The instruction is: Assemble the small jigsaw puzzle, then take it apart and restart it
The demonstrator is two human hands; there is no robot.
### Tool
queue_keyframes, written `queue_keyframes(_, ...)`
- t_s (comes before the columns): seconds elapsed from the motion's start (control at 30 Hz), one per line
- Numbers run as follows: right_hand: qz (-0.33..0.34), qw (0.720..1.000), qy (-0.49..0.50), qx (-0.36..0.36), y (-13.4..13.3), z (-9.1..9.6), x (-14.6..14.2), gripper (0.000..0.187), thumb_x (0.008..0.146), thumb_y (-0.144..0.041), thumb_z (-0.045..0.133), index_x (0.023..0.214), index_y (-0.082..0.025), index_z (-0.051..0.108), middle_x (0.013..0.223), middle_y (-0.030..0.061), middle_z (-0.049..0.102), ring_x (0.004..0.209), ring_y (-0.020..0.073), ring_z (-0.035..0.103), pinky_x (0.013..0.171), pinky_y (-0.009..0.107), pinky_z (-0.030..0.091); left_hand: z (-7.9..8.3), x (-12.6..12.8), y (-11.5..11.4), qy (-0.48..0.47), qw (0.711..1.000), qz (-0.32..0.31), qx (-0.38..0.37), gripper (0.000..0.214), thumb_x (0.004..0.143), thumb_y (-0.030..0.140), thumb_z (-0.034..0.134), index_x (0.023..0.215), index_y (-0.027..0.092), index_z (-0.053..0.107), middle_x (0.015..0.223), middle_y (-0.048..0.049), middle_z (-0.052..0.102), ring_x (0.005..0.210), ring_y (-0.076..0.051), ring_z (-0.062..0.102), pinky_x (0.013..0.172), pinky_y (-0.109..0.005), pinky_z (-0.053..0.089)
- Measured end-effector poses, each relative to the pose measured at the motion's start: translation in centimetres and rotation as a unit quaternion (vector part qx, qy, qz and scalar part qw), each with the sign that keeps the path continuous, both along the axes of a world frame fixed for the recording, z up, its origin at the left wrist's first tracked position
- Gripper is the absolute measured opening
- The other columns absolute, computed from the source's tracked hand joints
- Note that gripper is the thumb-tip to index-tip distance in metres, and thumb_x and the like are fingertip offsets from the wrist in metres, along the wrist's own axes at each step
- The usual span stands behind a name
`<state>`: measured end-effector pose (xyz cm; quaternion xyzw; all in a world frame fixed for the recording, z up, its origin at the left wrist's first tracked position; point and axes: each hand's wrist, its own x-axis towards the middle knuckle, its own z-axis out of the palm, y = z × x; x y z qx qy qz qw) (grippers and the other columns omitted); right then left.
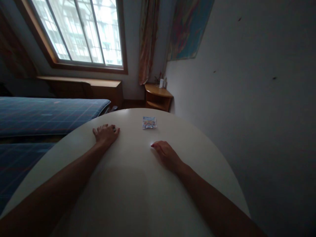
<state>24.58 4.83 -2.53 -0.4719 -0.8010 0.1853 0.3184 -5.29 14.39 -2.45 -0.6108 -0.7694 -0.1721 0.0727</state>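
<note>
My left hand lies palm down on the round white table, towards its far left edge. Its fingers are curled together over a small dark object that peeks out by the thumb; I cannot make out what it is. My right hand rests near the table's middle with its fingers stretched flat, fingertips touching the surface and nothing in it. A small colourful square packet lies flat beyond both hands, closer to the right one and touching neither.
A bed with a blue checked cover runs along the table's left side. A plain wall stands close on the right. A wooden corner shelf and a low cabinet sit under the window.
</note>
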Motion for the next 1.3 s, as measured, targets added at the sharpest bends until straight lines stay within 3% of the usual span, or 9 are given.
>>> queue_keyframes(0.1,0.04,0.999,-0.03,0.01,0.3,0.2,0.6,0.045,0.106,-0.04,0.027,0.107,-0.019,0.068,0.11,0.0086,0.07,0.108,0.0198,0.06,0.101,0.037,0.042,0.4,1.9,-0.9,0.02,0.997,-0.057,0.048,0.048,0.095,0.044,0.048,0.13,0.015,0.062,0.147,-0.0173,0.048,0.138,-0.041,0.035,0.114,-0.062,0.015)
queue_keyframes(0.17,0.066,0.995,-0.072,0.016,0.6,0.3,1.3,0.042,0.104,-0.04,0.032,0.112,-0.018,0.067,0.117,0.0096,0.069,0.112,0.0199,0.059,0.103,0.036,0.042,0.4,3.9,-2.0,0.025,0.992,-0.111,0.055,0.045,0.096,0.043,0.047,0.13,0.016,0.061,0.147,-0.0142,0.049,0.137,-0.035,0.039,0.117,-0.054,0.02)
queue_keyframes(0.27,0.018,0.989,-0.144,0.029,1.0,0.4,2.3,0.045,0.097,-0.046,0.048,0.128,-0.016,0.062,0.138,0.0137,0.058,0.13,0.0242,0.05,0.112,0.04,0.035,-0.4,6.8,-4.3,0.029,0.962,-0.268,0.033,0.041,0.097,0.044,0.047,0.132,0.025,0.059,0.147,-0.0048,0.051,0.133,-0.024,0.048,0.113,-0.04,0.036)
queue_keyframes(0.37,-0.033,0.978,-0.206,0.008,1.0,0.2,2.6,0.065,0.091,-0.056,0.054,0.141,-0.016,0.053,0.153,0.0158,0.043,0.144,0.0293,0.034,0.119,0.046,0.024,-1.7,8.3,-6.1,0.008,0.926,-0.377,-0.014,0.049,0.098,0.047,0.046,0.14,0.025,0.053,0.153,-0.0072,0.045,0.142,-0.028,0.039,0.116,-0.045,0.033)
queue_keyframes(0.47,-0.035,0.971,-0.236,-0.02,0.8,0.1,2.5,0.073,0.09,-0.062,0.051,0.148,-0.019,0.045,0.158,0.0137,0.036,0.148,0.0296,0.028,0.12,0.048,0.02,-2.3,8.3,-6.7,-0.005,0.915,-0.401,-0.04,0.05,0.098,0.045,0.046,0.143,0.024,0.051,0.154,-0.0094,0.043,0.145,-0.031,0.034,0.118,-0.048,0.03)
queue_keyframes(0.7,-0.039,0.963,-0.264,-0.045,0.5,0.5,2.2,0.073,0.092,-0.06,0.047,0.151,-0.019,0.04,0.161,0.0123,0.031,0.15,0.0286,0.023,0.121,0.047,0.016,-1.6,8.1,-6.7,-0.008,0.917,-0.396,-0.05,0.049,0.098,0.041,0.047,0.143,0.023,0.052,0.155,-0.0102,0.042,0.145,-0.032,0.033,0.118,-0.048,0.029)
queue_keyframes(1.3,-0.037,0.965,-0.259,-0.033,0.4,0.3,2.6,0.07,0.093,-0.058,0.046,0.15,-0.019,0.041,0.16,0.0133,0.032,0.149,0.0301,0.023,0.12,0.051,0.019,-1.1,8.7,-7.1,-0.014,0.919,-0.39,-0.059,0.047,0.097,0.04,0.048,0.141,0.024,0.051,0.154,-0.0087,0.043,0.145,-0.032,0.033,0.118,-0.049,0.029)
